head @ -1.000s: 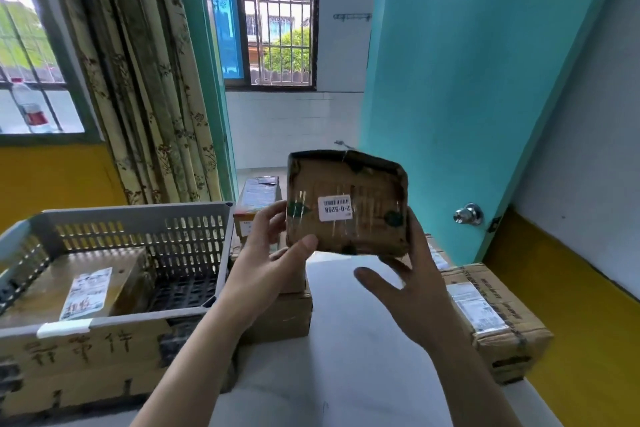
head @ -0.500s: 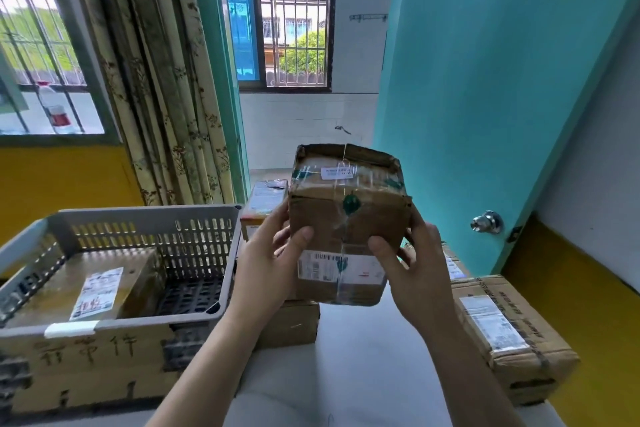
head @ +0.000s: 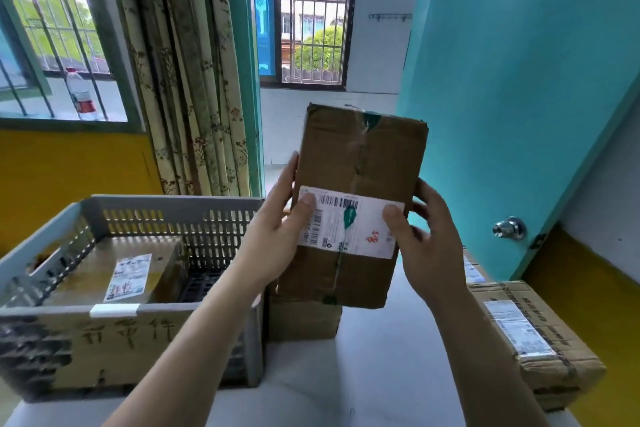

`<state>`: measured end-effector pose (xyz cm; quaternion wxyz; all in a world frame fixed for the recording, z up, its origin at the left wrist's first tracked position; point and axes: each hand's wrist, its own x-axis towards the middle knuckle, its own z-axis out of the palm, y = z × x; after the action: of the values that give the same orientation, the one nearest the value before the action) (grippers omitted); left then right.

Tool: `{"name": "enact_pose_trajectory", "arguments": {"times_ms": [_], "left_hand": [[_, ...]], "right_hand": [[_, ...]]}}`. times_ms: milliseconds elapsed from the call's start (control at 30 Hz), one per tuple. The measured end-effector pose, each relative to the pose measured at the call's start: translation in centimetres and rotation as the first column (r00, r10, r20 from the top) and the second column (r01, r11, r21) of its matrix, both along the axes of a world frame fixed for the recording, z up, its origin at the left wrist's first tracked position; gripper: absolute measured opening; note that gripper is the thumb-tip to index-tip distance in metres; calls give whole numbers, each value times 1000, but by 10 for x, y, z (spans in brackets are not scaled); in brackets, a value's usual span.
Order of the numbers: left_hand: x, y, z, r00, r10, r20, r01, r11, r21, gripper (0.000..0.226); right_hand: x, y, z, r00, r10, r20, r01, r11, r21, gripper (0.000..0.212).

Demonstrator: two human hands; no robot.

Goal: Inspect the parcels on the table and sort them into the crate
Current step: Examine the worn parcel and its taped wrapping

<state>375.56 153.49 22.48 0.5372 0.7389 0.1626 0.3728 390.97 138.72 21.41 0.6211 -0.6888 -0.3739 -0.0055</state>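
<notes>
You hold a parcel [head: 360,204] upright above the tabletop [head: 311,374], label [head: 349,222] facing you. Left hand [head: 277,236] and right hand [head: 426,239] grip its sides, thumbs on the label. The crate [head: 166,215] at left has one box [head: 114,274] inside. Another box [head: 533,340] lies at right; a third [head: 304,319], partly hidden, seems to sit under the parcel.

The held parcel [head: 356,204] hides most of a box [head: 304,319] on the tabletop [head: 346,374] behind it. Its label print [head: 346,222] is too blurred to read. The crate [head: 173,215] is cut off at the left edge.
</notes>
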Motion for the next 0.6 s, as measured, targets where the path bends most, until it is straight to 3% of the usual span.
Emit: {"name": "enact_pose_trajectory", "arguments": {"times_ms": [167, 267, 367, 467, 600], "left_hand": [[-32, 38, 10, 997, 61, 41, -62, 998, 8, 57], [-62, 70, 15, 995, 102, 15, -101, 995, -6, 54], [-97, 115, 22, 989, 141, -32, -143, 987, -71, 36], [-129, 153, 24, 992, 101, -70, -109, 987, -121, 26], [-174, 197, 18, 991, 107, -78, -117, 985, -128, 34]], "right_hand": [[-33, 38, 16, 997, 68, 35, -64, 993, -96, 71], [-64, 72, 25, 999, 48, 14, -46, 992, -115, 66], [-96, 113, 28, 1000, 15, 12, -14, 996, -87, 58], [-126, 149, 27, 997, -19, -80, 13, 998, -66, 42], [-158, 203, 20, 994, 2, -106, -13, 995, -102, 41]]}}
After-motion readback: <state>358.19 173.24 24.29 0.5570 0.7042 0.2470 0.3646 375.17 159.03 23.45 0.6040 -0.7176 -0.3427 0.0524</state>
